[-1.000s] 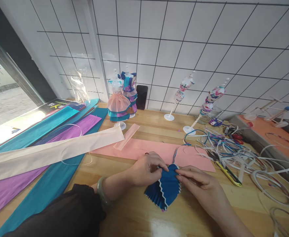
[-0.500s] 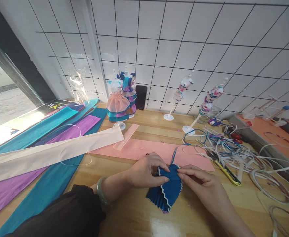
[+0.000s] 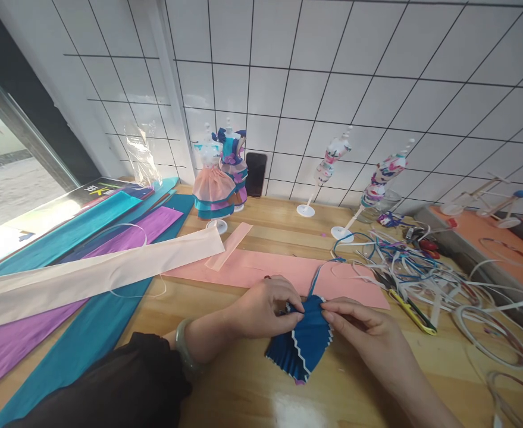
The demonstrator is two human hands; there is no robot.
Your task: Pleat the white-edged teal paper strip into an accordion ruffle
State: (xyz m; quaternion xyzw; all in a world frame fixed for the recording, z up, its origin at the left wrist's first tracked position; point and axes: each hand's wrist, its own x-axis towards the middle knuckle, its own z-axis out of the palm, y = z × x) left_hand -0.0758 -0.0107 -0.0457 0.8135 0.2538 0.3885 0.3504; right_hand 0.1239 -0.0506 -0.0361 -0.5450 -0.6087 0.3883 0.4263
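A small piece of pleated blue crepe paper (image 3: 312, 336) with white zigzag edges is held low over the table, folded so that one layer overlaps another. My left hand (image 3: 272, 306) pinches its upper left side between thumb and fingers. At the upper right edge, the thumb and forefinger of my right hand (image 3: 363, 327) are closed on the paper. From its top a blue strip (image 3: 315, 279) runs up toward the tangle of ribbons. Part of the piece's left side is hidden behind my left hand.
Long crepe strips, teal (image 3: 96, 333), purple (image 3: 20, 356) and cream (image 3: 109, 267), cover the left. Pink paper (image 3: 270, 270) lies ahead. Small dress forms (image 3: 212, 184) and a phone (image 3: 256, 174) stand by the wall. A yellow cutter (image 3: 410, 312) and tangled ribbons (image 3: 422, 267) lie right.
My left thumb and fingertips have drawn slightly left across the blue paper, showing more of its surface. My right hand keeps its pinch almost unmoved.
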